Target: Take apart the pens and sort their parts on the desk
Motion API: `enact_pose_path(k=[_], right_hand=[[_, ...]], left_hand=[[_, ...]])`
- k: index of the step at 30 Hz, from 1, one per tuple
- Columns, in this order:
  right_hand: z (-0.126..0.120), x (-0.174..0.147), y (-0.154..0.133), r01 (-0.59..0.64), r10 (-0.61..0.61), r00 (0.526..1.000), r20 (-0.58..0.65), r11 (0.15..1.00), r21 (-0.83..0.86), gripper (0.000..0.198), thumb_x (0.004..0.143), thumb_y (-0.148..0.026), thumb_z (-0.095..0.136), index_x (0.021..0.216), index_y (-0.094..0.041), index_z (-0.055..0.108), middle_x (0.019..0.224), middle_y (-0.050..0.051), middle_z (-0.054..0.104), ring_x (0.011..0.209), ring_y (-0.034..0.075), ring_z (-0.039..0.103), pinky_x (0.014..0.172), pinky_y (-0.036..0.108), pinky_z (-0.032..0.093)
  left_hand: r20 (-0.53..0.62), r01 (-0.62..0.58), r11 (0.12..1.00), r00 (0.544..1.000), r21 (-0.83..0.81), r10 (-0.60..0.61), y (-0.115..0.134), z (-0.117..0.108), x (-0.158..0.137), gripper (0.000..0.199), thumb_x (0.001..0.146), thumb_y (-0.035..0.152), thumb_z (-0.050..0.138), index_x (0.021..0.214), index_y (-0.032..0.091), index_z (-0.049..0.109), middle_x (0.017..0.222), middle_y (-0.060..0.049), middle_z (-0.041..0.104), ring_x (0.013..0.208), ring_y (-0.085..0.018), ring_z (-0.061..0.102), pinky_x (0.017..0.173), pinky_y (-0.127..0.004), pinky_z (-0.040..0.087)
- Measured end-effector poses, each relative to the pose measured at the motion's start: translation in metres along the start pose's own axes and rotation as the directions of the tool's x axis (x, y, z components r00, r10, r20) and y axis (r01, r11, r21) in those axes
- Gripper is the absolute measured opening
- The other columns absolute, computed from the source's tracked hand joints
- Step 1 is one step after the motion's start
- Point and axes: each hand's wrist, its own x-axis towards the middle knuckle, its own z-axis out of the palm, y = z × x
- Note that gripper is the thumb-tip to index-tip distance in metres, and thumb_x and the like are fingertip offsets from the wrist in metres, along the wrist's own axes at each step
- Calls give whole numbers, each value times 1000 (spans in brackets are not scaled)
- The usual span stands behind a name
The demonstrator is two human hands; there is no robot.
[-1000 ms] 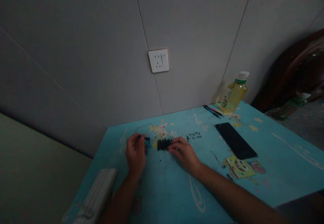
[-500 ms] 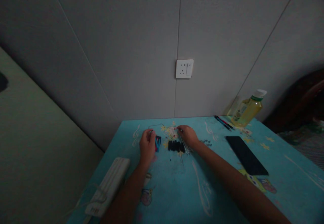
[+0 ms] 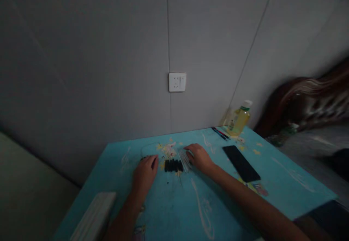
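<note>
My left hand (image 3: 145, 171) rests on the table left of a row of short black cylinders (image 3: 173, 165). Its fingers are curled in and hide whatever is beneath or inside them. To the right of the row lies a bundle of thin silvery rods (image 3: 185, 161). Beside these rods is my right hand (image 3: 200, 159), its forefinger stretched over their far ends and the thumb apart from it. Nothing shows gripped between those fingers. A thin dark wire (image 3: 149, 145) curves on the tablecloth beyond my left hand.
A dark flat slab (image 3: 241, 163) lies to the right. Pens (image 3: 220, 133) and a bottle of yellow liquid (image 3: 239, 120) are at the back right. A white power strip (image 3: 94, 215) sits front left. The wall has a socket (image 3: 177, 82).
The view has swung right. My left hand has come down where a blue and red item lay, which no longer shows. My right hand has shifted right, uncovering more of the rods.
</note>
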Motion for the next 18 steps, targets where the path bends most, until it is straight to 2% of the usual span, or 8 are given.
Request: enact_pose_path(k=[2, 4, 7, 9, 12, 15, 18], right_hand=[[-21, -6, 25, -70, 70, 998, 4, 995, -65, 27, 94, -22, 52, 115, -25, 68, 112, 5, 70, 106, 17, 61, 97, 26, 41], [-42, -6, 58, -193, 193, 981, -11, 972, -133, 27, 96, -21, 48, 114, -20, 68, 113, 10, 68, 109, 21, 61, 98, 31, 40], [-64, 2, 109, -389, 392, 919, -31, 895, -220, 24, 96, -22, 51, 110, -13, 68, 114, 16, 66, 110, 26, 60, 99, 39, 42], [-68, 7, 134, -475, 485, 874, -30, 840, -263, 25, 95, -29, 56, 114, -13, 63, 117, 13, 63, 107, 25, 61, 94, 44, 47], [-65, 9, 153, -551, 571, 820, -28, 776, -306, 29, 96, -33, 55, 119, -16, 58, 121, 9, 60, 105, 22, 61, 90, 44, 51], [-57, 9, 160, -593, 620, 784, -31, 733, -333, 28, 96, -32, 54, 119, -15, 59, 121, 9, 60, 105, 22, 61, 90, 44, 51], [-51, 9, 164, -613, 643, 765, -37, 709, -349, 30, 93, -34, 59, 116, -15, 60, 120, 9, 61, 107, 24, 60, 92, 47, 50]], left_hand=[[81, -105, 970, 993, 219, 89, -1, 6, 1, 28, 92, 33, 46, 101, 22, 71, 97, -8, 71, 93, -23, 62, 85, -33, 45], [131, -183, 926, 980, 330, 147, -3, 12, 3, 30, 94, 32, 43, 102, 21, 70, 97, -8, 71, 93, -23, 62, 85, -33, 45], [162, -234, 890, 969, 391, 184, -5, 17, 5, 31, 94, 30, 41, 103, 20, 69, 96, -8, 70, 92, -23, 61, 84, -32, 44], [168, -243, 881, 967, 407, 189, -5, 18, 4, 31, 95, 29, 41, 102, 20, 69, 94, -8, 69, 91, -22, 61, 84, -31, 43], [179, -239, 874, 968, 424, 178, -1, 19, 2, 33, 97, 32, 38, 94, 21, 70, 91, -7, 66, 85, -20, 61, 79, -29, 43], [168, -193, 873, 977, 447, 130, 5, 18, 0, 39, 99, 36, 35, 88, 22, 69, 92, -6, 62, 77, -18, 60, 70, -28, 41], [149, -165, 893, 983, 419, 112, 10, 15, 0, 35, 99, 34, 36, 94, 23, 69, 94, -5, 61, 78, -17, 59, 68, -28, 40]])
